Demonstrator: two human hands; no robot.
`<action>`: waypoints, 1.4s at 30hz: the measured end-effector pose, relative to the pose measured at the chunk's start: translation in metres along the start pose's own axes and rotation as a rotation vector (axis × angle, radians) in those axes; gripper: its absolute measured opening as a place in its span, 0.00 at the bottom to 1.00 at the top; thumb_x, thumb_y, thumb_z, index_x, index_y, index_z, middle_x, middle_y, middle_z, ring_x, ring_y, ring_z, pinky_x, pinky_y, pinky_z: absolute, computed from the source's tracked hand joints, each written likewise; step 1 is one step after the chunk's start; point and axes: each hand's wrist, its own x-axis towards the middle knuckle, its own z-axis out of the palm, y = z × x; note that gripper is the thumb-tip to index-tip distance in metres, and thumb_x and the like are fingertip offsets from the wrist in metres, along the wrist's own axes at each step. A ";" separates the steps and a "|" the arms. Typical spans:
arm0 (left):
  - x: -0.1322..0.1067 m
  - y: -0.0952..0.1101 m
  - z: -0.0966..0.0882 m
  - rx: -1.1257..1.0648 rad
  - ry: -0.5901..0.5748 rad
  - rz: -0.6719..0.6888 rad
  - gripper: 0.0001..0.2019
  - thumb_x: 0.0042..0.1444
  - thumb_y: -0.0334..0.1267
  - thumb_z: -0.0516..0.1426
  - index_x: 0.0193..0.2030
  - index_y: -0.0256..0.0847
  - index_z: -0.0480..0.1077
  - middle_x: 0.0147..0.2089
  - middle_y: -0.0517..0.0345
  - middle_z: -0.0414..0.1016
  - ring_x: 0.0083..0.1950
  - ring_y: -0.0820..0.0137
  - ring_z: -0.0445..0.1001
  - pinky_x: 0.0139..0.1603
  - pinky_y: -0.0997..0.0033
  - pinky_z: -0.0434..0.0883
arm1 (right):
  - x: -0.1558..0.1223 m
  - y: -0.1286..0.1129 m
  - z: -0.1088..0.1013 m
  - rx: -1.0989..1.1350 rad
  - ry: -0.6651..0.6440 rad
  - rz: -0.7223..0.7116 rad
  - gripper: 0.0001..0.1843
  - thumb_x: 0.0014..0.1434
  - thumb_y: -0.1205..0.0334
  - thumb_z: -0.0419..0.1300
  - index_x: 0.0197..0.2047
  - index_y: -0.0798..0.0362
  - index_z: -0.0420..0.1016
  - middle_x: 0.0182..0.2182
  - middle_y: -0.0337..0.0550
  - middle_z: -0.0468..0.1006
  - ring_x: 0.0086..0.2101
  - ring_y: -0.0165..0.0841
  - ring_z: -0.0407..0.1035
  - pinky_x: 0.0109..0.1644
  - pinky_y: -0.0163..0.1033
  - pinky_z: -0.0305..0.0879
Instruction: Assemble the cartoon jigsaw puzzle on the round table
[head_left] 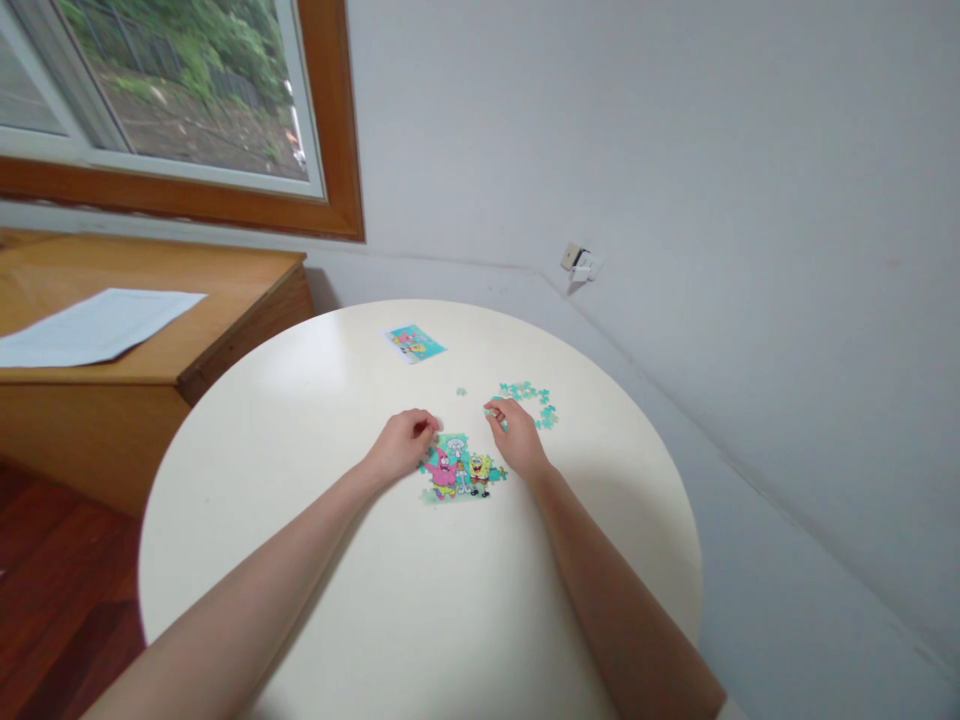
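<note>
A partly joined jigsaw puzzle (459, 470) with cartoon figures lies flat on the round white table (390, 600). At its upper left edge, my left hand (405, 442) is closed in a pinch, with a small pale puzzle piece (438, 425) showing at the fingertips. My right hand (516, 438) hovers by the puzzle's upper right, thumb and forefinger curled close together; whatever they may hold is too small to make out. Several loose teal puzzle pieces (546, 414) lie scattered just beyond the right hand. A single loose piece (461, 391) sits between and beyond both hands.
A small picture card (415, 343) showing similar cartoon figures rests near the table's far edge. To the left stands a wooden ledge (247, 275) with a white paper sheet (97, 325). A wall outlet (581, 262) is behind the table, and a window (187, 90) is at upper left.
</note>
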 end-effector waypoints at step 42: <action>-0.003 0.002 0.002 -0.154 -0.054 0.073 0.10 0.47 0.33 0.53 0.35 0.35 0.72 0.25 0.60 0.70 0.25 0.75 0.66 0.25 0.77 0.63 | -0.004 -0.024 0.013 0.324 -0.018 0.173 0.12 0.55 0.54 0.53 0.33 0.52 0.73 0.20 0.36 0.71 0.22 0.29 0.67 0.29 0.34 0.64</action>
